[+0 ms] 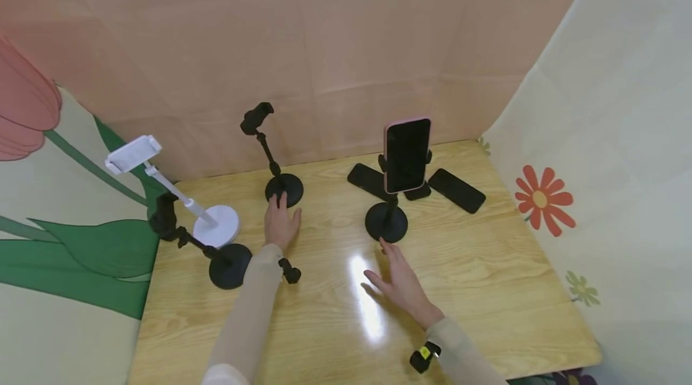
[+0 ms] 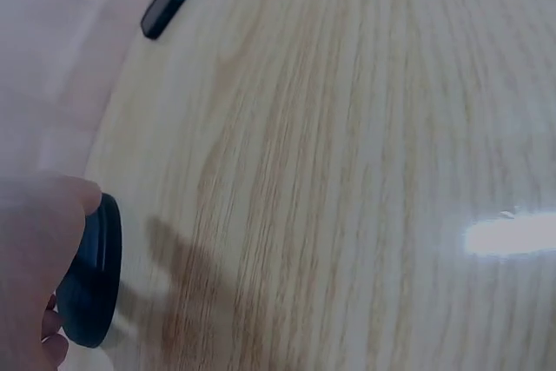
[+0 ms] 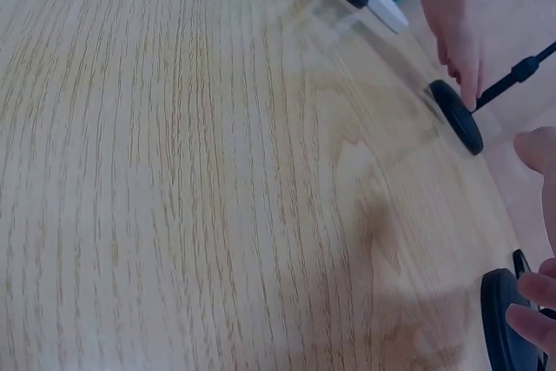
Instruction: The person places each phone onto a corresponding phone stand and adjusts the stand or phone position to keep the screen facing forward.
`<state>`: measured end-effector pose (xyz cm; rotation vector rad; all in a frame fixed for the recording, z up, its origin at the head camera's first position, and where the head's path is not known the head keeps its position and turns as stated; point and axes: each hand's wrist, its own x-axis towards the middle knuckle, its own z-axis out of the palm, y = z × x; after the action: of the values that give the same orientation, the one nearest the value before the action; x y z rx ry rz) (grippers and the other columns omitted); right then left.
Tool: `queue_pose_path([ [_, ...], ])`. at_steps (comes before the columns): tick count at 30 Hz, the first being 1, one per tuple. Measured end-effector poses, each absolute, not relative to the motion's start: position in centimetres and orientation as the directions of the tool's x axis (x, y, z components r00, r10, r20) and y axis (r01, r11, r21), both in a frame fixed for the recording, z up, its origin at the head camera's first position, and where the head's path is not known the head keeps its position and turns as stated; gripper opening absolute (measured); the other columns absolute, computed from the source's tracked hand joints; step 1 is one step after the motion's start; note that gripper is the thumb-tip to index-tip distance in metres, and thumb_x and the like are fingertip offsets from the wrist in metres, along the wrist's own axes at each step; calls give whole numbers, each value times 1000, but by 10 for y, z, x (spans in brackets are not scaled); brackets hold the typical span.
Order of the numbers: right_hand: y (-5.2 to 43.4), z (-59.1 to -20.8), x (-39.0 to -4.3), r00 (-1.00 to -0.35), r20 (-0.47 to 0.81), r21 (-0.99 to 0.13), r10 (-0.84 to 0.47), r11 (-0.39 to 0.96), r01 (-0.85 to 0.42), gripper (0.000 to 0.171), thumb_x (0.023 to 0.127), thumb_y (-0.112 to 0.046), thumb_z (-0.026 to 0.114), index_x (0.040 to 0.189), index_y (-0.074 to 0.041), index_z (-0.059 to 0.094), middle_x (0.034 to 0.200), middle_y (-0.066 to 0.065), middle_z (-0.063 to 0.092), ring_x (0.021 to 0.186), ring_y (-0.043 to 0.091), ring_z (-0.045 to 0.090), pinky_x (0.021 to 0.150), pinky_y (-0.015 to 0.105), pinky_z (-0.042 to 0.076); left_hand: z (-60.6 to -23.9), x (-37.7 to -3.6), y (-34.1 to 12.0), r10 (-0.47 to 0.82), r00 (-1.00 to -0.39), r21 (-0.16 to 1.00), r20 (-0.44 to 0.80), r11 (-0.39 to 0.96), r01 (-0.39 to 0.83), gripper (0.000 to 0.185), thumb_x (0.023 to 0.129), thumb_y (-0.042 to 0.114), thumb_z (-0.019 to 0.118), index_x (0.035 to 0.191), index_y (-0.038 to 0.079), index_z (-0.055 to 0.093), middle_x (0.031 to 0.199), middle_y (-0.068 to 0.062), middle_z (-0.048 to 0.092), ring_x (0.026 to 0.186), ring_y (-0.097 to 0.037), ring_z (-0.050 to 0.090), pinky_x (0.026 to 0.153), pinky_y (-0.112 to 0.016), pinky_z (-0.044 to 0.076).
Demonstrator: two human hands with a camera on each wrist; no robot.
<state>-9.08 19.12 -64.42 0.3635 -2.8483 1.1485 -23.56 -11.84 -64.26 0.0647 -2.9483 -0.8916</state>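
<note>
My left hand [image 1: 281, 226] reaches to a black phone stand [image 1: 264, 145] at the back, whose clamp is unoccupied. Its fingertips rest on the front of that stand's round base [image 3: 456, 117], next to the pole. The left wrist view shows the base's edge [image 2: 104, 275] beside the hand. My right hand [image 1: 402, 283] is spread, thumb apart, with its fingertips right at the front of another black stand's base [image 1: 386, 223]. That stand holds upright a pink-edged phone [image 1: 408, 155] with a dark screen.
Left of my left hand stand a white phone stand [image 1: 216, 226] and another black one [image 1: 230, 266]. Behind the upright phone lie dark phones, one at left [image 1: 367, 181], one at right [image 1: 457, 190]. A pink cloth [image 1: 346, 42] hangs behind the wooden table [image 1: 486, 289].
</note>
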Motion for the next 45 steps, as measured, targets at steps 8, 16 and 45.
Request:
queue_pose_path([
  [8, 191, -644, -89, -971, 125, -689, -206, 686, -234, 91, 92, -39, 79, 159, 1, 32, 151, 22, 46, 127, 40, 59, 102, 57, 53, -646, -247, -118, -12, -993, 419, -114, 906, -59, 69, 106, 37, 55, 160, 0, 33, 166, -32, 20, 153, -46, 24, 125, -55, 27],
  [16, 192, -645, -88, -971, 121, -683, -205, 693, -231, 90, 92, -39, 79, 158, 1, 32, 151, 21, 46, 127, 38, 58, 102, 57, 53, -644, -247, -114, 9, -990, 318, -138, 948, -35, 66, 107, 38, 53, 158, 0, 37, 164, -32, 26, 152, -45, 29, 122, -53, 33],
  [45, 170, -647, -85, -949, 120, -652, -291, 698, -296, 77, 91, -32, 80, 150, 4, 45, 148, 24, 49, 132, 40, 54, 109, 55, 48, -652, -183, -86, 96, -995, 302, 27, 948, 99, 58, 103, 32, 64, 150, 0, 51, 155, -31, 43, 141, -45, 47, 116, -51, 42],
])
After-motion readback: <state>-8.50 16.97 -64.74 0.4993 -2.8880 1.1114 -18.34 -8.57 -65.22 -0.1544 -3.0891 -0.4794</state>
